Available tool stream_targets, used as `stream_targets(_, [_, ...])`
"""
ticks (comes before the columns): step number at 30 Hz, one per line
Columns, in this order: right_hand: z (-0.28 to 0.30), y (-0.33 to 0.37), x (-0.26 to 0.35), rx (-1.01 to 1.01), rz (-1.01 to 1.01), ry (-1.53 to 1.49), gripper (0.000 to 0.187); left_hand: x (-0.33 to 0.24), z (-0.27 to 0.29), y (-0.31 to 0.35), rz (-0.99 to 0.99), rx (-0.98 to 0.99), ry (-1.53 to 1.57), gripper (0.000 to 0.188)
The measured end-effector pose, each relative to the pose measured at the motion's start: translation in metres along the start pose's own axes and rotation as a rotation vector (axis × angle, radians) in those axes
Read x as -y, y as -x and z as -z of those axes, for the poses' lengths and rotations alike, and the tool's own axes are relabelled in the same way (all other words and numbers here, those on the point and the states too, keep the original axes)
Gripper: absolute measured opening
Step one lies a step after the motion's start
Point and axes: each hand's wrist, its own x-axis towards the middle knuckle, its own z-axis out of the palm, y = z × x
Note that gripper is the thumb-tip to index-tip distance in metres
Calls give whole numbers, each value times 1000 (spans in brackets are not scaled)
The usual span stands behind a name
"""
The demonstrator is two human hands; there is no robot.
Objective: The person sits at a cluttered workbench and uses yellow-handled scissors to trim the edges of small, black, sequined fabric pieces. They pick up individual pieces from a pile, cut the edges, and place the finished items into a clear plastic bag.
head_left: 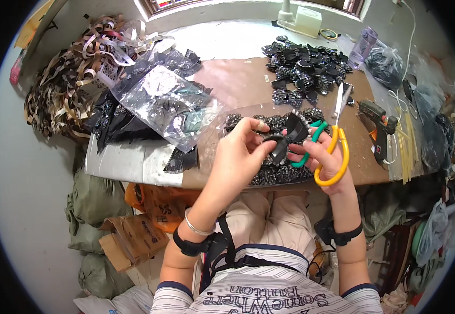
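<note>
A black bow with a shiny, beaded edge (295,128) is held up over the near edge of the table. My left hand (244,146) pinches its left side between thumb and fingers. Close against the bow's right side is my right hand (323,157), its fingers curled. Scissors with one yellow and one green handle loop (347,157) rest in that hand, blades pointing away from me. Whether the right fingertips also grip the bow is hard to see. Beneath both hands lie rows of black beaded pieces (277,177), partly covered by them.
A heap of black beaded bows (306,68) sits at the far right. Right of it lie a glue gun (378,125) and pale glue sticks (406,149). Clear plastic bags (167,104) cover black fabric at left, beside tangled ribbon strips (65,89). A purple bottle (363,46) stands behind.
</note>
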Motion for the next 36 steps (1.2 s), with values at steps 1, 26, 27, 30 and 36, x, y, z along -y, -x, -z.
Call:
stream_targets(1, [-5,0,0,49,4,-29,47,-9,-2,9,-36,-42,-34,23])
stream_targets(26, [-15,29,-35,-225,52,-154,37,-3,0,37,-242,67,-151,12])
stream_targets(27, [-15,29,-36,-224,53,-155,36,-3,3,37,-226,88,-137,12])
stream_targets(30, [-20,29,-36,-229,77,-112,36,-4,10,36,-198,129,-90,12])
stream_targets(36, [-33,31,-11,-179,59,230,24,11,20,39,132,103,346,12])
